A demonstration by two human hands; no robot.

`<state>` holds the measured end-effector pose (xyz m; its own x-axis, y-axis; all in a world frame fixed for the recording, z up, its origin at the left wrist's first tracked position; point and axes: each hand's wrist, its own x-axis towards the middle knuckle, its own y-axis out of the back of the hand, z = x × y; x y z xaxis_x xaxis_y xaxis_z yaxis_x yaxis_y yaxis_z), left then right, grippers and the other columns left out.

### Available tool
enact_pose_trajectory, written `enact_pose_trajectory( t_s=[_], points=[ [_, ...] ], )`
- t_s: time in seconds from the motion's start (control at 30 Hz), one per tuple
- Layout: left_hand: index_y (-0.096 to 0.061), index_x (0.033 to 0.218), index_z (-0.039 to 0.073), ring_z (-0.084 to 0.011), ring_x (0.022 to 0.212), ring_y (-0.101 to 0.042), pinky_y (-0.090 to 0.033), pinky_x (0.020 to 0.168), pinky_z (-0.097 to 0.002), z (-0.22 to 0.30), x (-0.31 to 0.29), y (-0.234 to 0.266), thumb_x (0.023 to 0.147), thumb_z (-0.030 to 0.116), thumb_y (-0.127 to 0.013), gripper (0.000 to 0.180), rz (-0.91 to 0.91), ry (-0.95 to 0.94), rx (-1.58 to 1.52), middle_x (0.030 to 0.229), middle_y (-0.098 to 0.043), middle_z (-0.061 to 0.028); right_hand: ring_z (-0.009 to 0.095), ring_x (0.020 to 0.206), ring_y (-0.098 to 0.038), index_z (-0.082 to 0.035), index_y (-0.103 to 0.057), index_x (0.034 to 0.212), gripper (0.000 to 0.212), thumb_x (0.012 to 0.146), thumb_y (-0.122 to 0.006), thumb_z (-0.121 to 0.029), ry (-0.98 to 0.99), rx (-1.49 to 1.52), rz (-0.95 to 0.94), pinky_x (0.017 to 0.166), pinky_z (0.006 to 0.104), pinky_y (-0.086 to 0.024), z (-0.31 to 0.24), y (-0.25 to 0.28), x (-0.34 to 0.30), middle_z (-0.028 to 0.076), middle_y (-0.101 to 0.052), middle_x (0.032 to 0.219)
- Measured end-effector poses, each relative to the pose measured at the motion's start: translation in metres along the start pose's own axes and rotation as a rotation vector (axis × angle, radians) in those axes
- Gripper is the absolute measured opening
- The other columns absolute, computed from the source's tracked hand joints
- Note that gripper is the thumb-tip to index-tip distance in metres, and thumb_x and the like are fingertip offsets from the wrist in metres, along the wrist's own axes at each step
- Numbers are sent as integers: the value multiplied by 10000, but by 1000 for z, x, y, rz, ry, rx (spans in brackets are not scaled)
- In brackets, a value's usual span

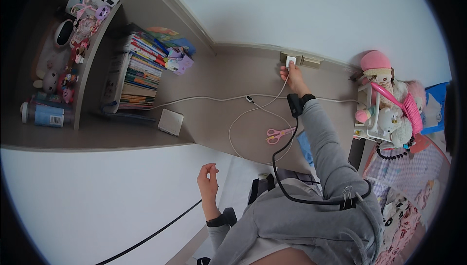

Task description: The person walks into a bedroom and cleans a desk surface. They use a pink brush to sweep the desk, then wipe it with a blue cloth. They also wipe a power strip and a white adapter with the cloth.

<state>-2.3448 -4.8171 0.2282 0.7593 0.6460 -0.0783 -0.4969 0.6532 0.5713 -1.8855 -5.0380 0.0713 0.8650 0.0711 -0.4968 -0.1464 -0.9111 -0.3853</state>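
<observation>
My right hand (295, 79) reaches to the back of the desk, its fingers closed on a white charger plug (291, 61) at the wall socket (284, 57). Whether the prongs are fully in cannot be seen. From the plug a thin white charging cable (230, 133) loops over the desk, and its connector end (250, 99) lies beside another pale cable (204, 97) that crosses the desk. Below the desk's front edge, my left hand (208, 183) hangs with loosely curled fingers, holding nothing that I can see.
Pink scissors (278, 135) lie on the desk inside my right forearm, near a blue cloth (305, 147). A white box (170, 122) stands by the shelved books (141, 80). Stuffed toys in a white basket (373, 119) fill the right end. A black cable (275, 167) trails from my right wrist.
</observation>
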Motion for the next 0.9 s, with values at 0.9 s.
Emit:
enact_pose_trajectory(
  t_s=[0.9],
  points=[
    [-531,1284,-14,-279,1127,-590,-420,1006,-393,104,-5,82,992,193,-529,359,-632,-910,-528,1239,-613,-151,197,1133,-566,-33,-335,1447,452,1050,-430,-228,930,-335,-771,945,334,-467,21,-116,-510,112,-565,1205]
  ],
)
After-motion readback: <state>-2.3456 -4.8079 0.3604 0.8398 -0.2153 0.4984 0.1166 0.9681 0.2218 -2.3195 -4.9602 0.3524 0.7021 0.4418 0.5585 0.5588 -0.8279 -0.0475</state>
